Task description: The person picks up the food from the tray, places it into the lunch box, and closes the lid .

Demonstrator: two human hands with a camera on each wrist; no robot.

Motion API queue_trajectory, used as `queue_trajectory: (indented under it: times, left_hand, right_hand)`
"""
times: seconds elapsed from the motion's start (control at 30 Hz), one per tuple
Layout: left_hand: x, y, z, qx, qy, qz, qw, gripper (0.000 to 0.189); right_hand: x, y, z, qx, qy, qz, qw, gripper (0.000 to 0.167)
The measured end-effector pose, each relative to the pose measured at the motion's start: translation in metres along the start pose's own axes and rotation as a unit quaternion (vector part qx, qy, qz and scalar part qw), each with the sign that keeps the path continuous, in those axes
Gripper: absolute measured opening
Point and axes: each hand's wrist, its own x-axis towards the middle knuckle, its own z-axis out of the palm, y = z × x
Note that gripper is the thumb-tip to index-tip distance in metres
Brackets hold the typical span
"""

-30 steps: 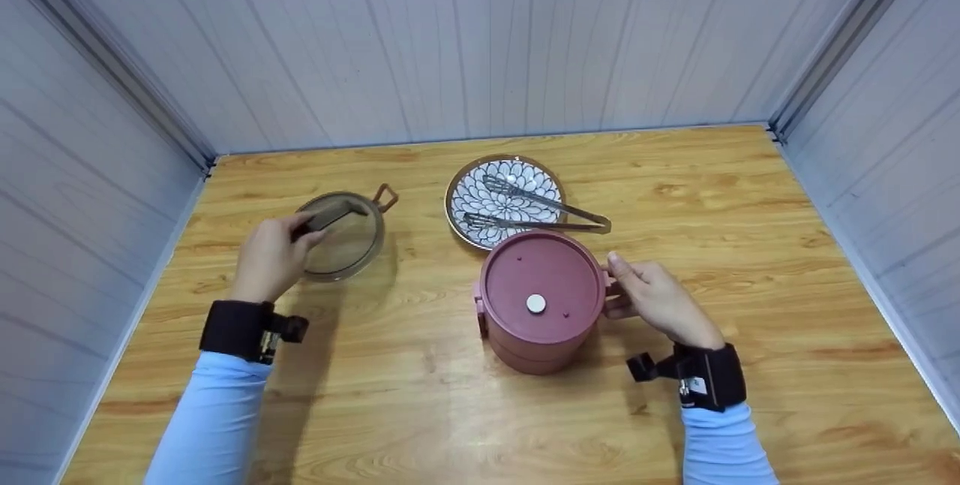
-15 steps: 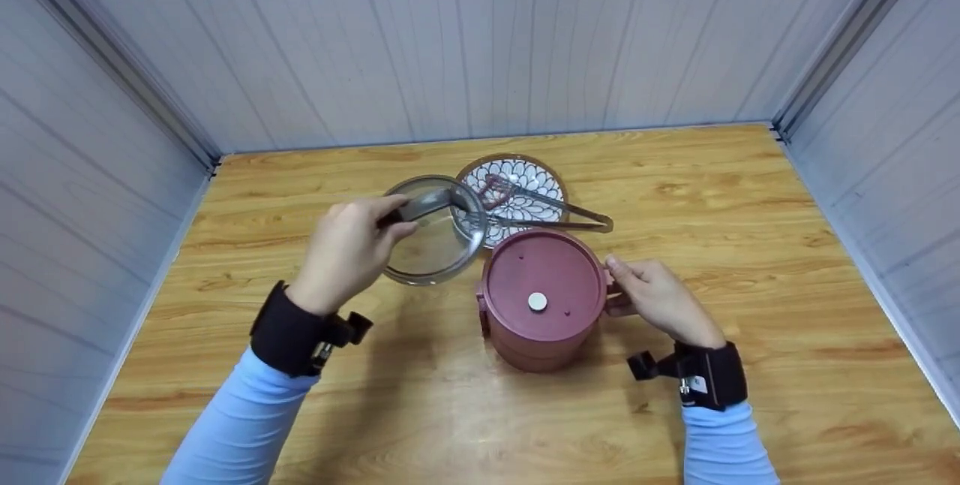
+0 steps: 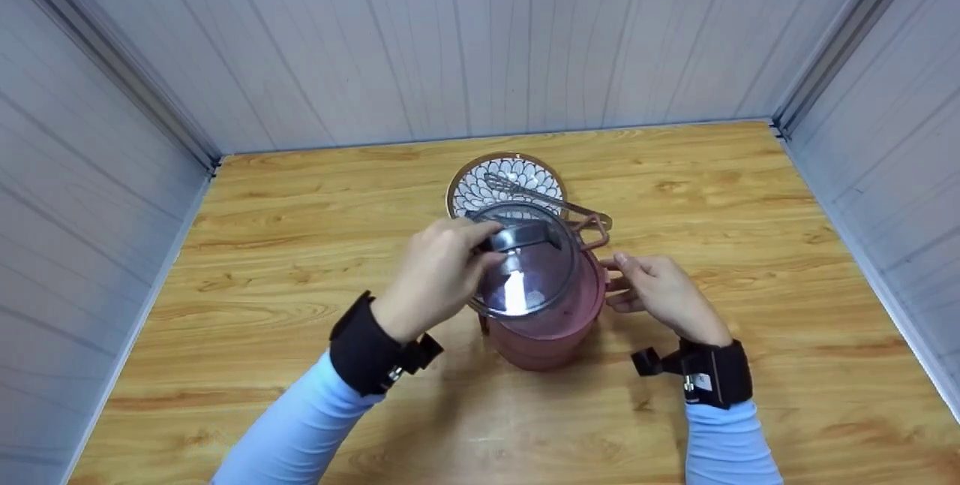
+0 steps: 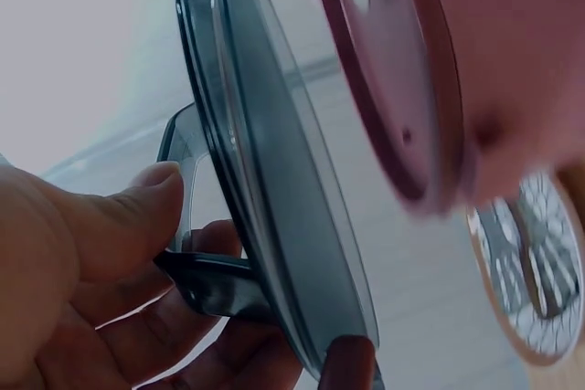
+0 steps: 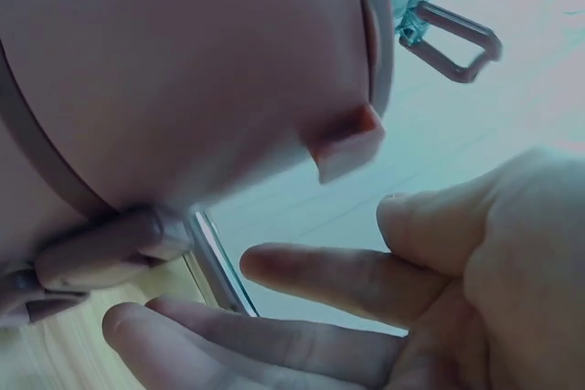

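My left hand (image 3: 442, 275) grips the dark arched handle (image 3: 525, 236) of a clear round lid (image 3: 536, 275). The lid hangs over the pink pot (image 3: 541, 353); in the left wrist view a gap shows between the lid (image 4: 306, 226) and the pot's flat top (image 4: 388, 89). A brown loop (image 3: 594, 233) juts from the lid's right side. Beside the pot's right side is my right hand (image 3: 664, 293). In the right wrist view its fingers (image 5: 311, 271) are extended, apart from the pot (image 5: 183, 70) and holding nothing.
Behind the pot lies a flower-patterned plate (image 3: 466, 188) with a brown rim, partly covered by the lid. Metal tongs (image 3: 555, 201) rest across it. The wooden table (image 3: 300, 305) is bounded by pale panel walls (image 3: 495, 42) at the back and sides.
My left hand has carried the lid from the table's left side rightward to over the pot. My right hand has eased slightly away from the pot's side handle. The pot stays put.
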Motion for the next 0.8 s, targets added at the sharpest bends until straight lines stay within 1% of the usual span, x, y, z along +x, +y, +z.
queue_trajectory:
  times: [0.13, 0.2, 0.3, 0.4, 0.53, 0.67, 0.73, 0.8]
  left_hand:
    - [0.003, 0.009, 0.012, 0.001, -0.015, 0.013, 0.9998, 0.030]
    - [0.004, 0.013, 0.017, 0.002, -0.023, 0.015, 0.9996, 0.030]
    - [0.005, 0.017, 0.023, 0.005, -0.027, 0.020, 0.9994, 0.030]
    - [0.006, 0.018, 0.029, 0.009, -0.025, 0.026, 0.9993, 0.025]
    - [0.005, 0.019, 0.034, 0.015, -0.021, 0.034, 0.9991, 0.012]
    - [0.004, 0.018, 0.037, 0.019, -0.021, 0.037, 0.9989, 0.011]
    - [0.004, 0.018, 0.038, 0.017, -0.021, 0.035, 0.9990, 0.012]
    - [0.004, 0.017, 0.039, 0.014, -0.021, 0.033, 0.9991, 0.013]
  right_hand:
    - [-0.002, 0.001, -0.008, 0.009, 0.010, 0.009, 0.9999, 0.057]
    - [-0.003, 0.001, -0.012, 0.016, 0.017, 0.013, 0.9996, 0.056]
    - [-0.005, 0.000, -0.016, 0.013, 0.037, 0.017, 0.9991, 0.052]
    - [-0.008, -0.001, -0.019, -0.004, 0.064, 0.014, 0.9978, 0.050]
    - [-0.014, -0.006, -0.023, -0.036, 0.102, -0.004, 0.9941, 0.056]
    - [-0.022, -0.013, -0.024, -0.069, 0.136, -0.023, 0.9881, 0.061]
    - [-0.027, -0.017, -0.023, -0.089, 0.154, -0.036, 0.9834, 0.062]
    - [-0.032, -0.021, -0.022, -0.109, 0.177, -0.057, 0.9765, 0.060]
